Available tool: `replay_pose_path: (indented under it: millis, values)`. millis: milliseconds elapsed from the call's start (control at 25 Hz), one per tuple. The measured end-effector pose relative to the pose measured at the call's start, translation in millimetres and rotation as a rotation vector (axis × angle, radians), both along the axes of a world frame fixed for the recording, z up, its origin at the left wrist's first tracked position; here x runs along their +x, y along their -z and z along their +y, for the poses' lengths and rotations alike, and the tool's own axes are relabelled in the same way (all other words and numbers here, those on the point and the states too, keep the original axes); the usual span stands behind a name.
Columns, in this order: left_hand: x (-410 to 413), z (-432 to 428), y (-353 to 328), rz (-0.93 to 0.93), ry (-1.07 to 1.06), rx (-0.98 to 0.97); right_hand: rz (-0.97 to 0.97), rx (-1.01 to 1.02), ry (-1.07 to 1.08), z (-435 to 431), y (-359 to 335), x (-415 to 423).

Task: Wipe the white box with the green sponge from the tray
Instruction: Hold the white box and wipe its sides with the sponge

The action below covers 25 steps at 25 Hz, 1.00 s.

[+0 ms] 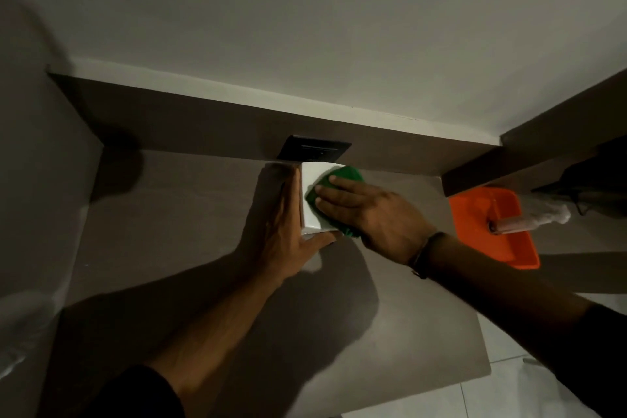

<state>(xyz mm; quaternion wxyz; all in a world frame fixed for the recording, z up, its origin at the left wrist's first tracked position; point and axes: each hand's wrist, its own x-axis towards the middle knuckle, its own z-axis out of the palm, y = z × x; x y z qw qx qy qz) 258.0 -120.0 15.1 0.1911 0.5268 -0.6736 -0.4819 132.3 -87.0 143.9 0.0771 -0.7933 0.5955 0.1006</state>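
Observation:
The white box [311, 200] stands on the grey counter [190, 214] near the back wall. My left hand [288, 231] lies flat against the box's left side, with its thumb along the front bottom edge, steadying the box. My right hand [369, 214] presses the green sponge [342, 176] flat onto the top of the box; the fingers cover most of the sponge. The orange tray [509, 248] sits to the right on the counter.
A black switch plate [314, 151] is on the low back wall just behind the box. A clear bottle [529, 222] lies across the orange tray. A dark object sits at the far right. White floor tiles [509, 366] show beyond the counter's right edge.

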Motion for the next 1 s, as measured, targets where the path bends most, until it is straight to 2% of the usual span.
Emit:
replay_pose_path:
  millis: [40, 80, 160, 200, 320, 520, 600, 760, 880, 960, 1000]
  values:
    - [-4, -1, -7, 0.108, 0.034, 0.036, 0.010, 0.023, -0.059, 12, -2, -1]
    - [21, -6, 9, 0.052, 0.126, -0.066, 0.016, 0.041, -0.101, 24, -3, -7]
    - [26, -17, -10, 0.192, 0.234, 0.051, 0.025, 0.040, -0.104, 34, -7, -27]
    - [54, -24, 0, 0.223, 0.228, 0.052, 0.029, 0.035, -0.059, 32, -9, -34]
    - [38, -19, -2, 0.285, 0.168, 0.029, 0.028, -0.012, 0.073, 12, -6, -24]
    - [38, -26, -2, 0.300, 0.202, -0.009, 0.013, 0.044, -0.081, 42, -1, -25]
    - [35, -20, -3, 0.286, 0.204, -0.099, -0.030, -0.010, 0.018, 52, 3, -46]
    - [35, -19, -2, 0.251, 0.150, -0.118, -0.155, -0.101, 0.341, 11, 22, -42]
    - [39, -25, -20, 0.212, 0.223, 0.041, -0.223, -0.128, 0.371, -25, 22, -34]
    - [46, -26, -38, 0.149, 0.251, 0.035, -0.307, -0.154, 0.444, -20, 15, -40]
    - [47, -25, -48, 0.108, 0.239, -0.022, -0.397, -0.192, 0.546, -10, 15, -44]
